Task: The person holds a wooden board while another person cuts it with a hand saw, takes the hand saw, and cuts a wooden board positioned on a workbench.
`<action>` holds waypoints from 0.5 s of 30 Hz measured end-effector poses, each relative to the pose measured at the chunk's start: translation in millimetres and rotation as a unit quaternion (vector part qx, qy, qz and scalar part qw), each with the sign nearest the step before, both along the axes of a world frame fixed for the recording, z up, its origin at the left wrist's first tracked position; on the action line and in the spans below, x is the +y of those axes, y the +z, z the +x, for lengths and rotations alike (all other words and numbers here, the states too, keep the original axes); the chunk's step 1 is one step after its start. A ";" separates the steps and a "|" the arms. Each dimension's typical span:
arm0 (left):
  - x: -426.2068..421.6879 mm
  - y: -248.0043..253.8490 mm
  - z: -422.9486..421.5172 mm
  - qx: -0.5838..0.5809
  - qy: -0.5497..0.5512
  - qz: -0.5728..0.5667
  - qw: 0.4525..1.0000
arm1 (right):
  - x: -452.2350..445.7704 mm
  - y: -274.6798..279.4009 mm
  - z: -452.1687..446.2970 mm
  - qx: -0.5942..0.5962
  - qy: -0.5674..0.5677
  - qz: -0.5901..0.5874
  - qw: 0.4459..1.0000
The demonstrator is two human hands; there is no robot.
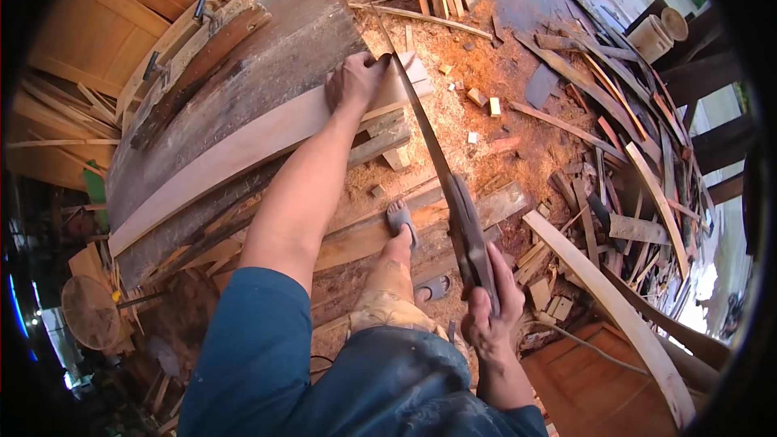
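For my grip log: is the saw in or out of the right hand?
In: the right hand is closed around the saw's handle.

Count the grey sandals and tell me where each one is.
2, both worn: the farther sandal lies ahead, left of the saw in the picture; the nearer sandal is closer to the wearer, also left of it. Others may be hidden.

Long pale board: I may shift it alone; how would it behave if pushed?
The board looks thick, so probably stiff. Being long, it may swing if pushed near one end. The end by the saw juts past the bench, so pressing there might tip it.
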State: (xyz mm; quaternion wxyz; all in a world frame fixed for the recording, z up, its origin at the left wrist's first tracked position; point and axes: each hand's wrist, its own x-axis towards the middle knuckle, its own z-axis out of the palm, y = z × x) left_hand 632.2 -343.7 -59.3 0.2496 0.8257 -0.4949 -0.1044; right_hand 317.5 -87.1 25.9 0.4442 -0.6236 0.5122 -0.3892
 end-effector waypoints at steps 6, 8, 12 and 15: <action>1.3 1.2 -1.0 -0.005 -0.011 -0.004 1.000 | -13.4 -1.4 14.4 0.018 -0.015 -0.011 1.000; 2.8 3.2 -2.2 -0.007 -0.008 -0.002 1.000 | -24.9 -3.0 23.7 0.027 -0.017 -0.013 0.999; 1.2 3.7 -1.1 0.004 -0.003 0.012 1.000 | 20.2 -4.9 -12.7 0.016 -0.030 -0.051 0.998; -2.5 -8.2 2.2 0.010 0.001 0.003 1.000 | 5.5 -3.5 -3.1 0.020 -0.037 -0.111 0.993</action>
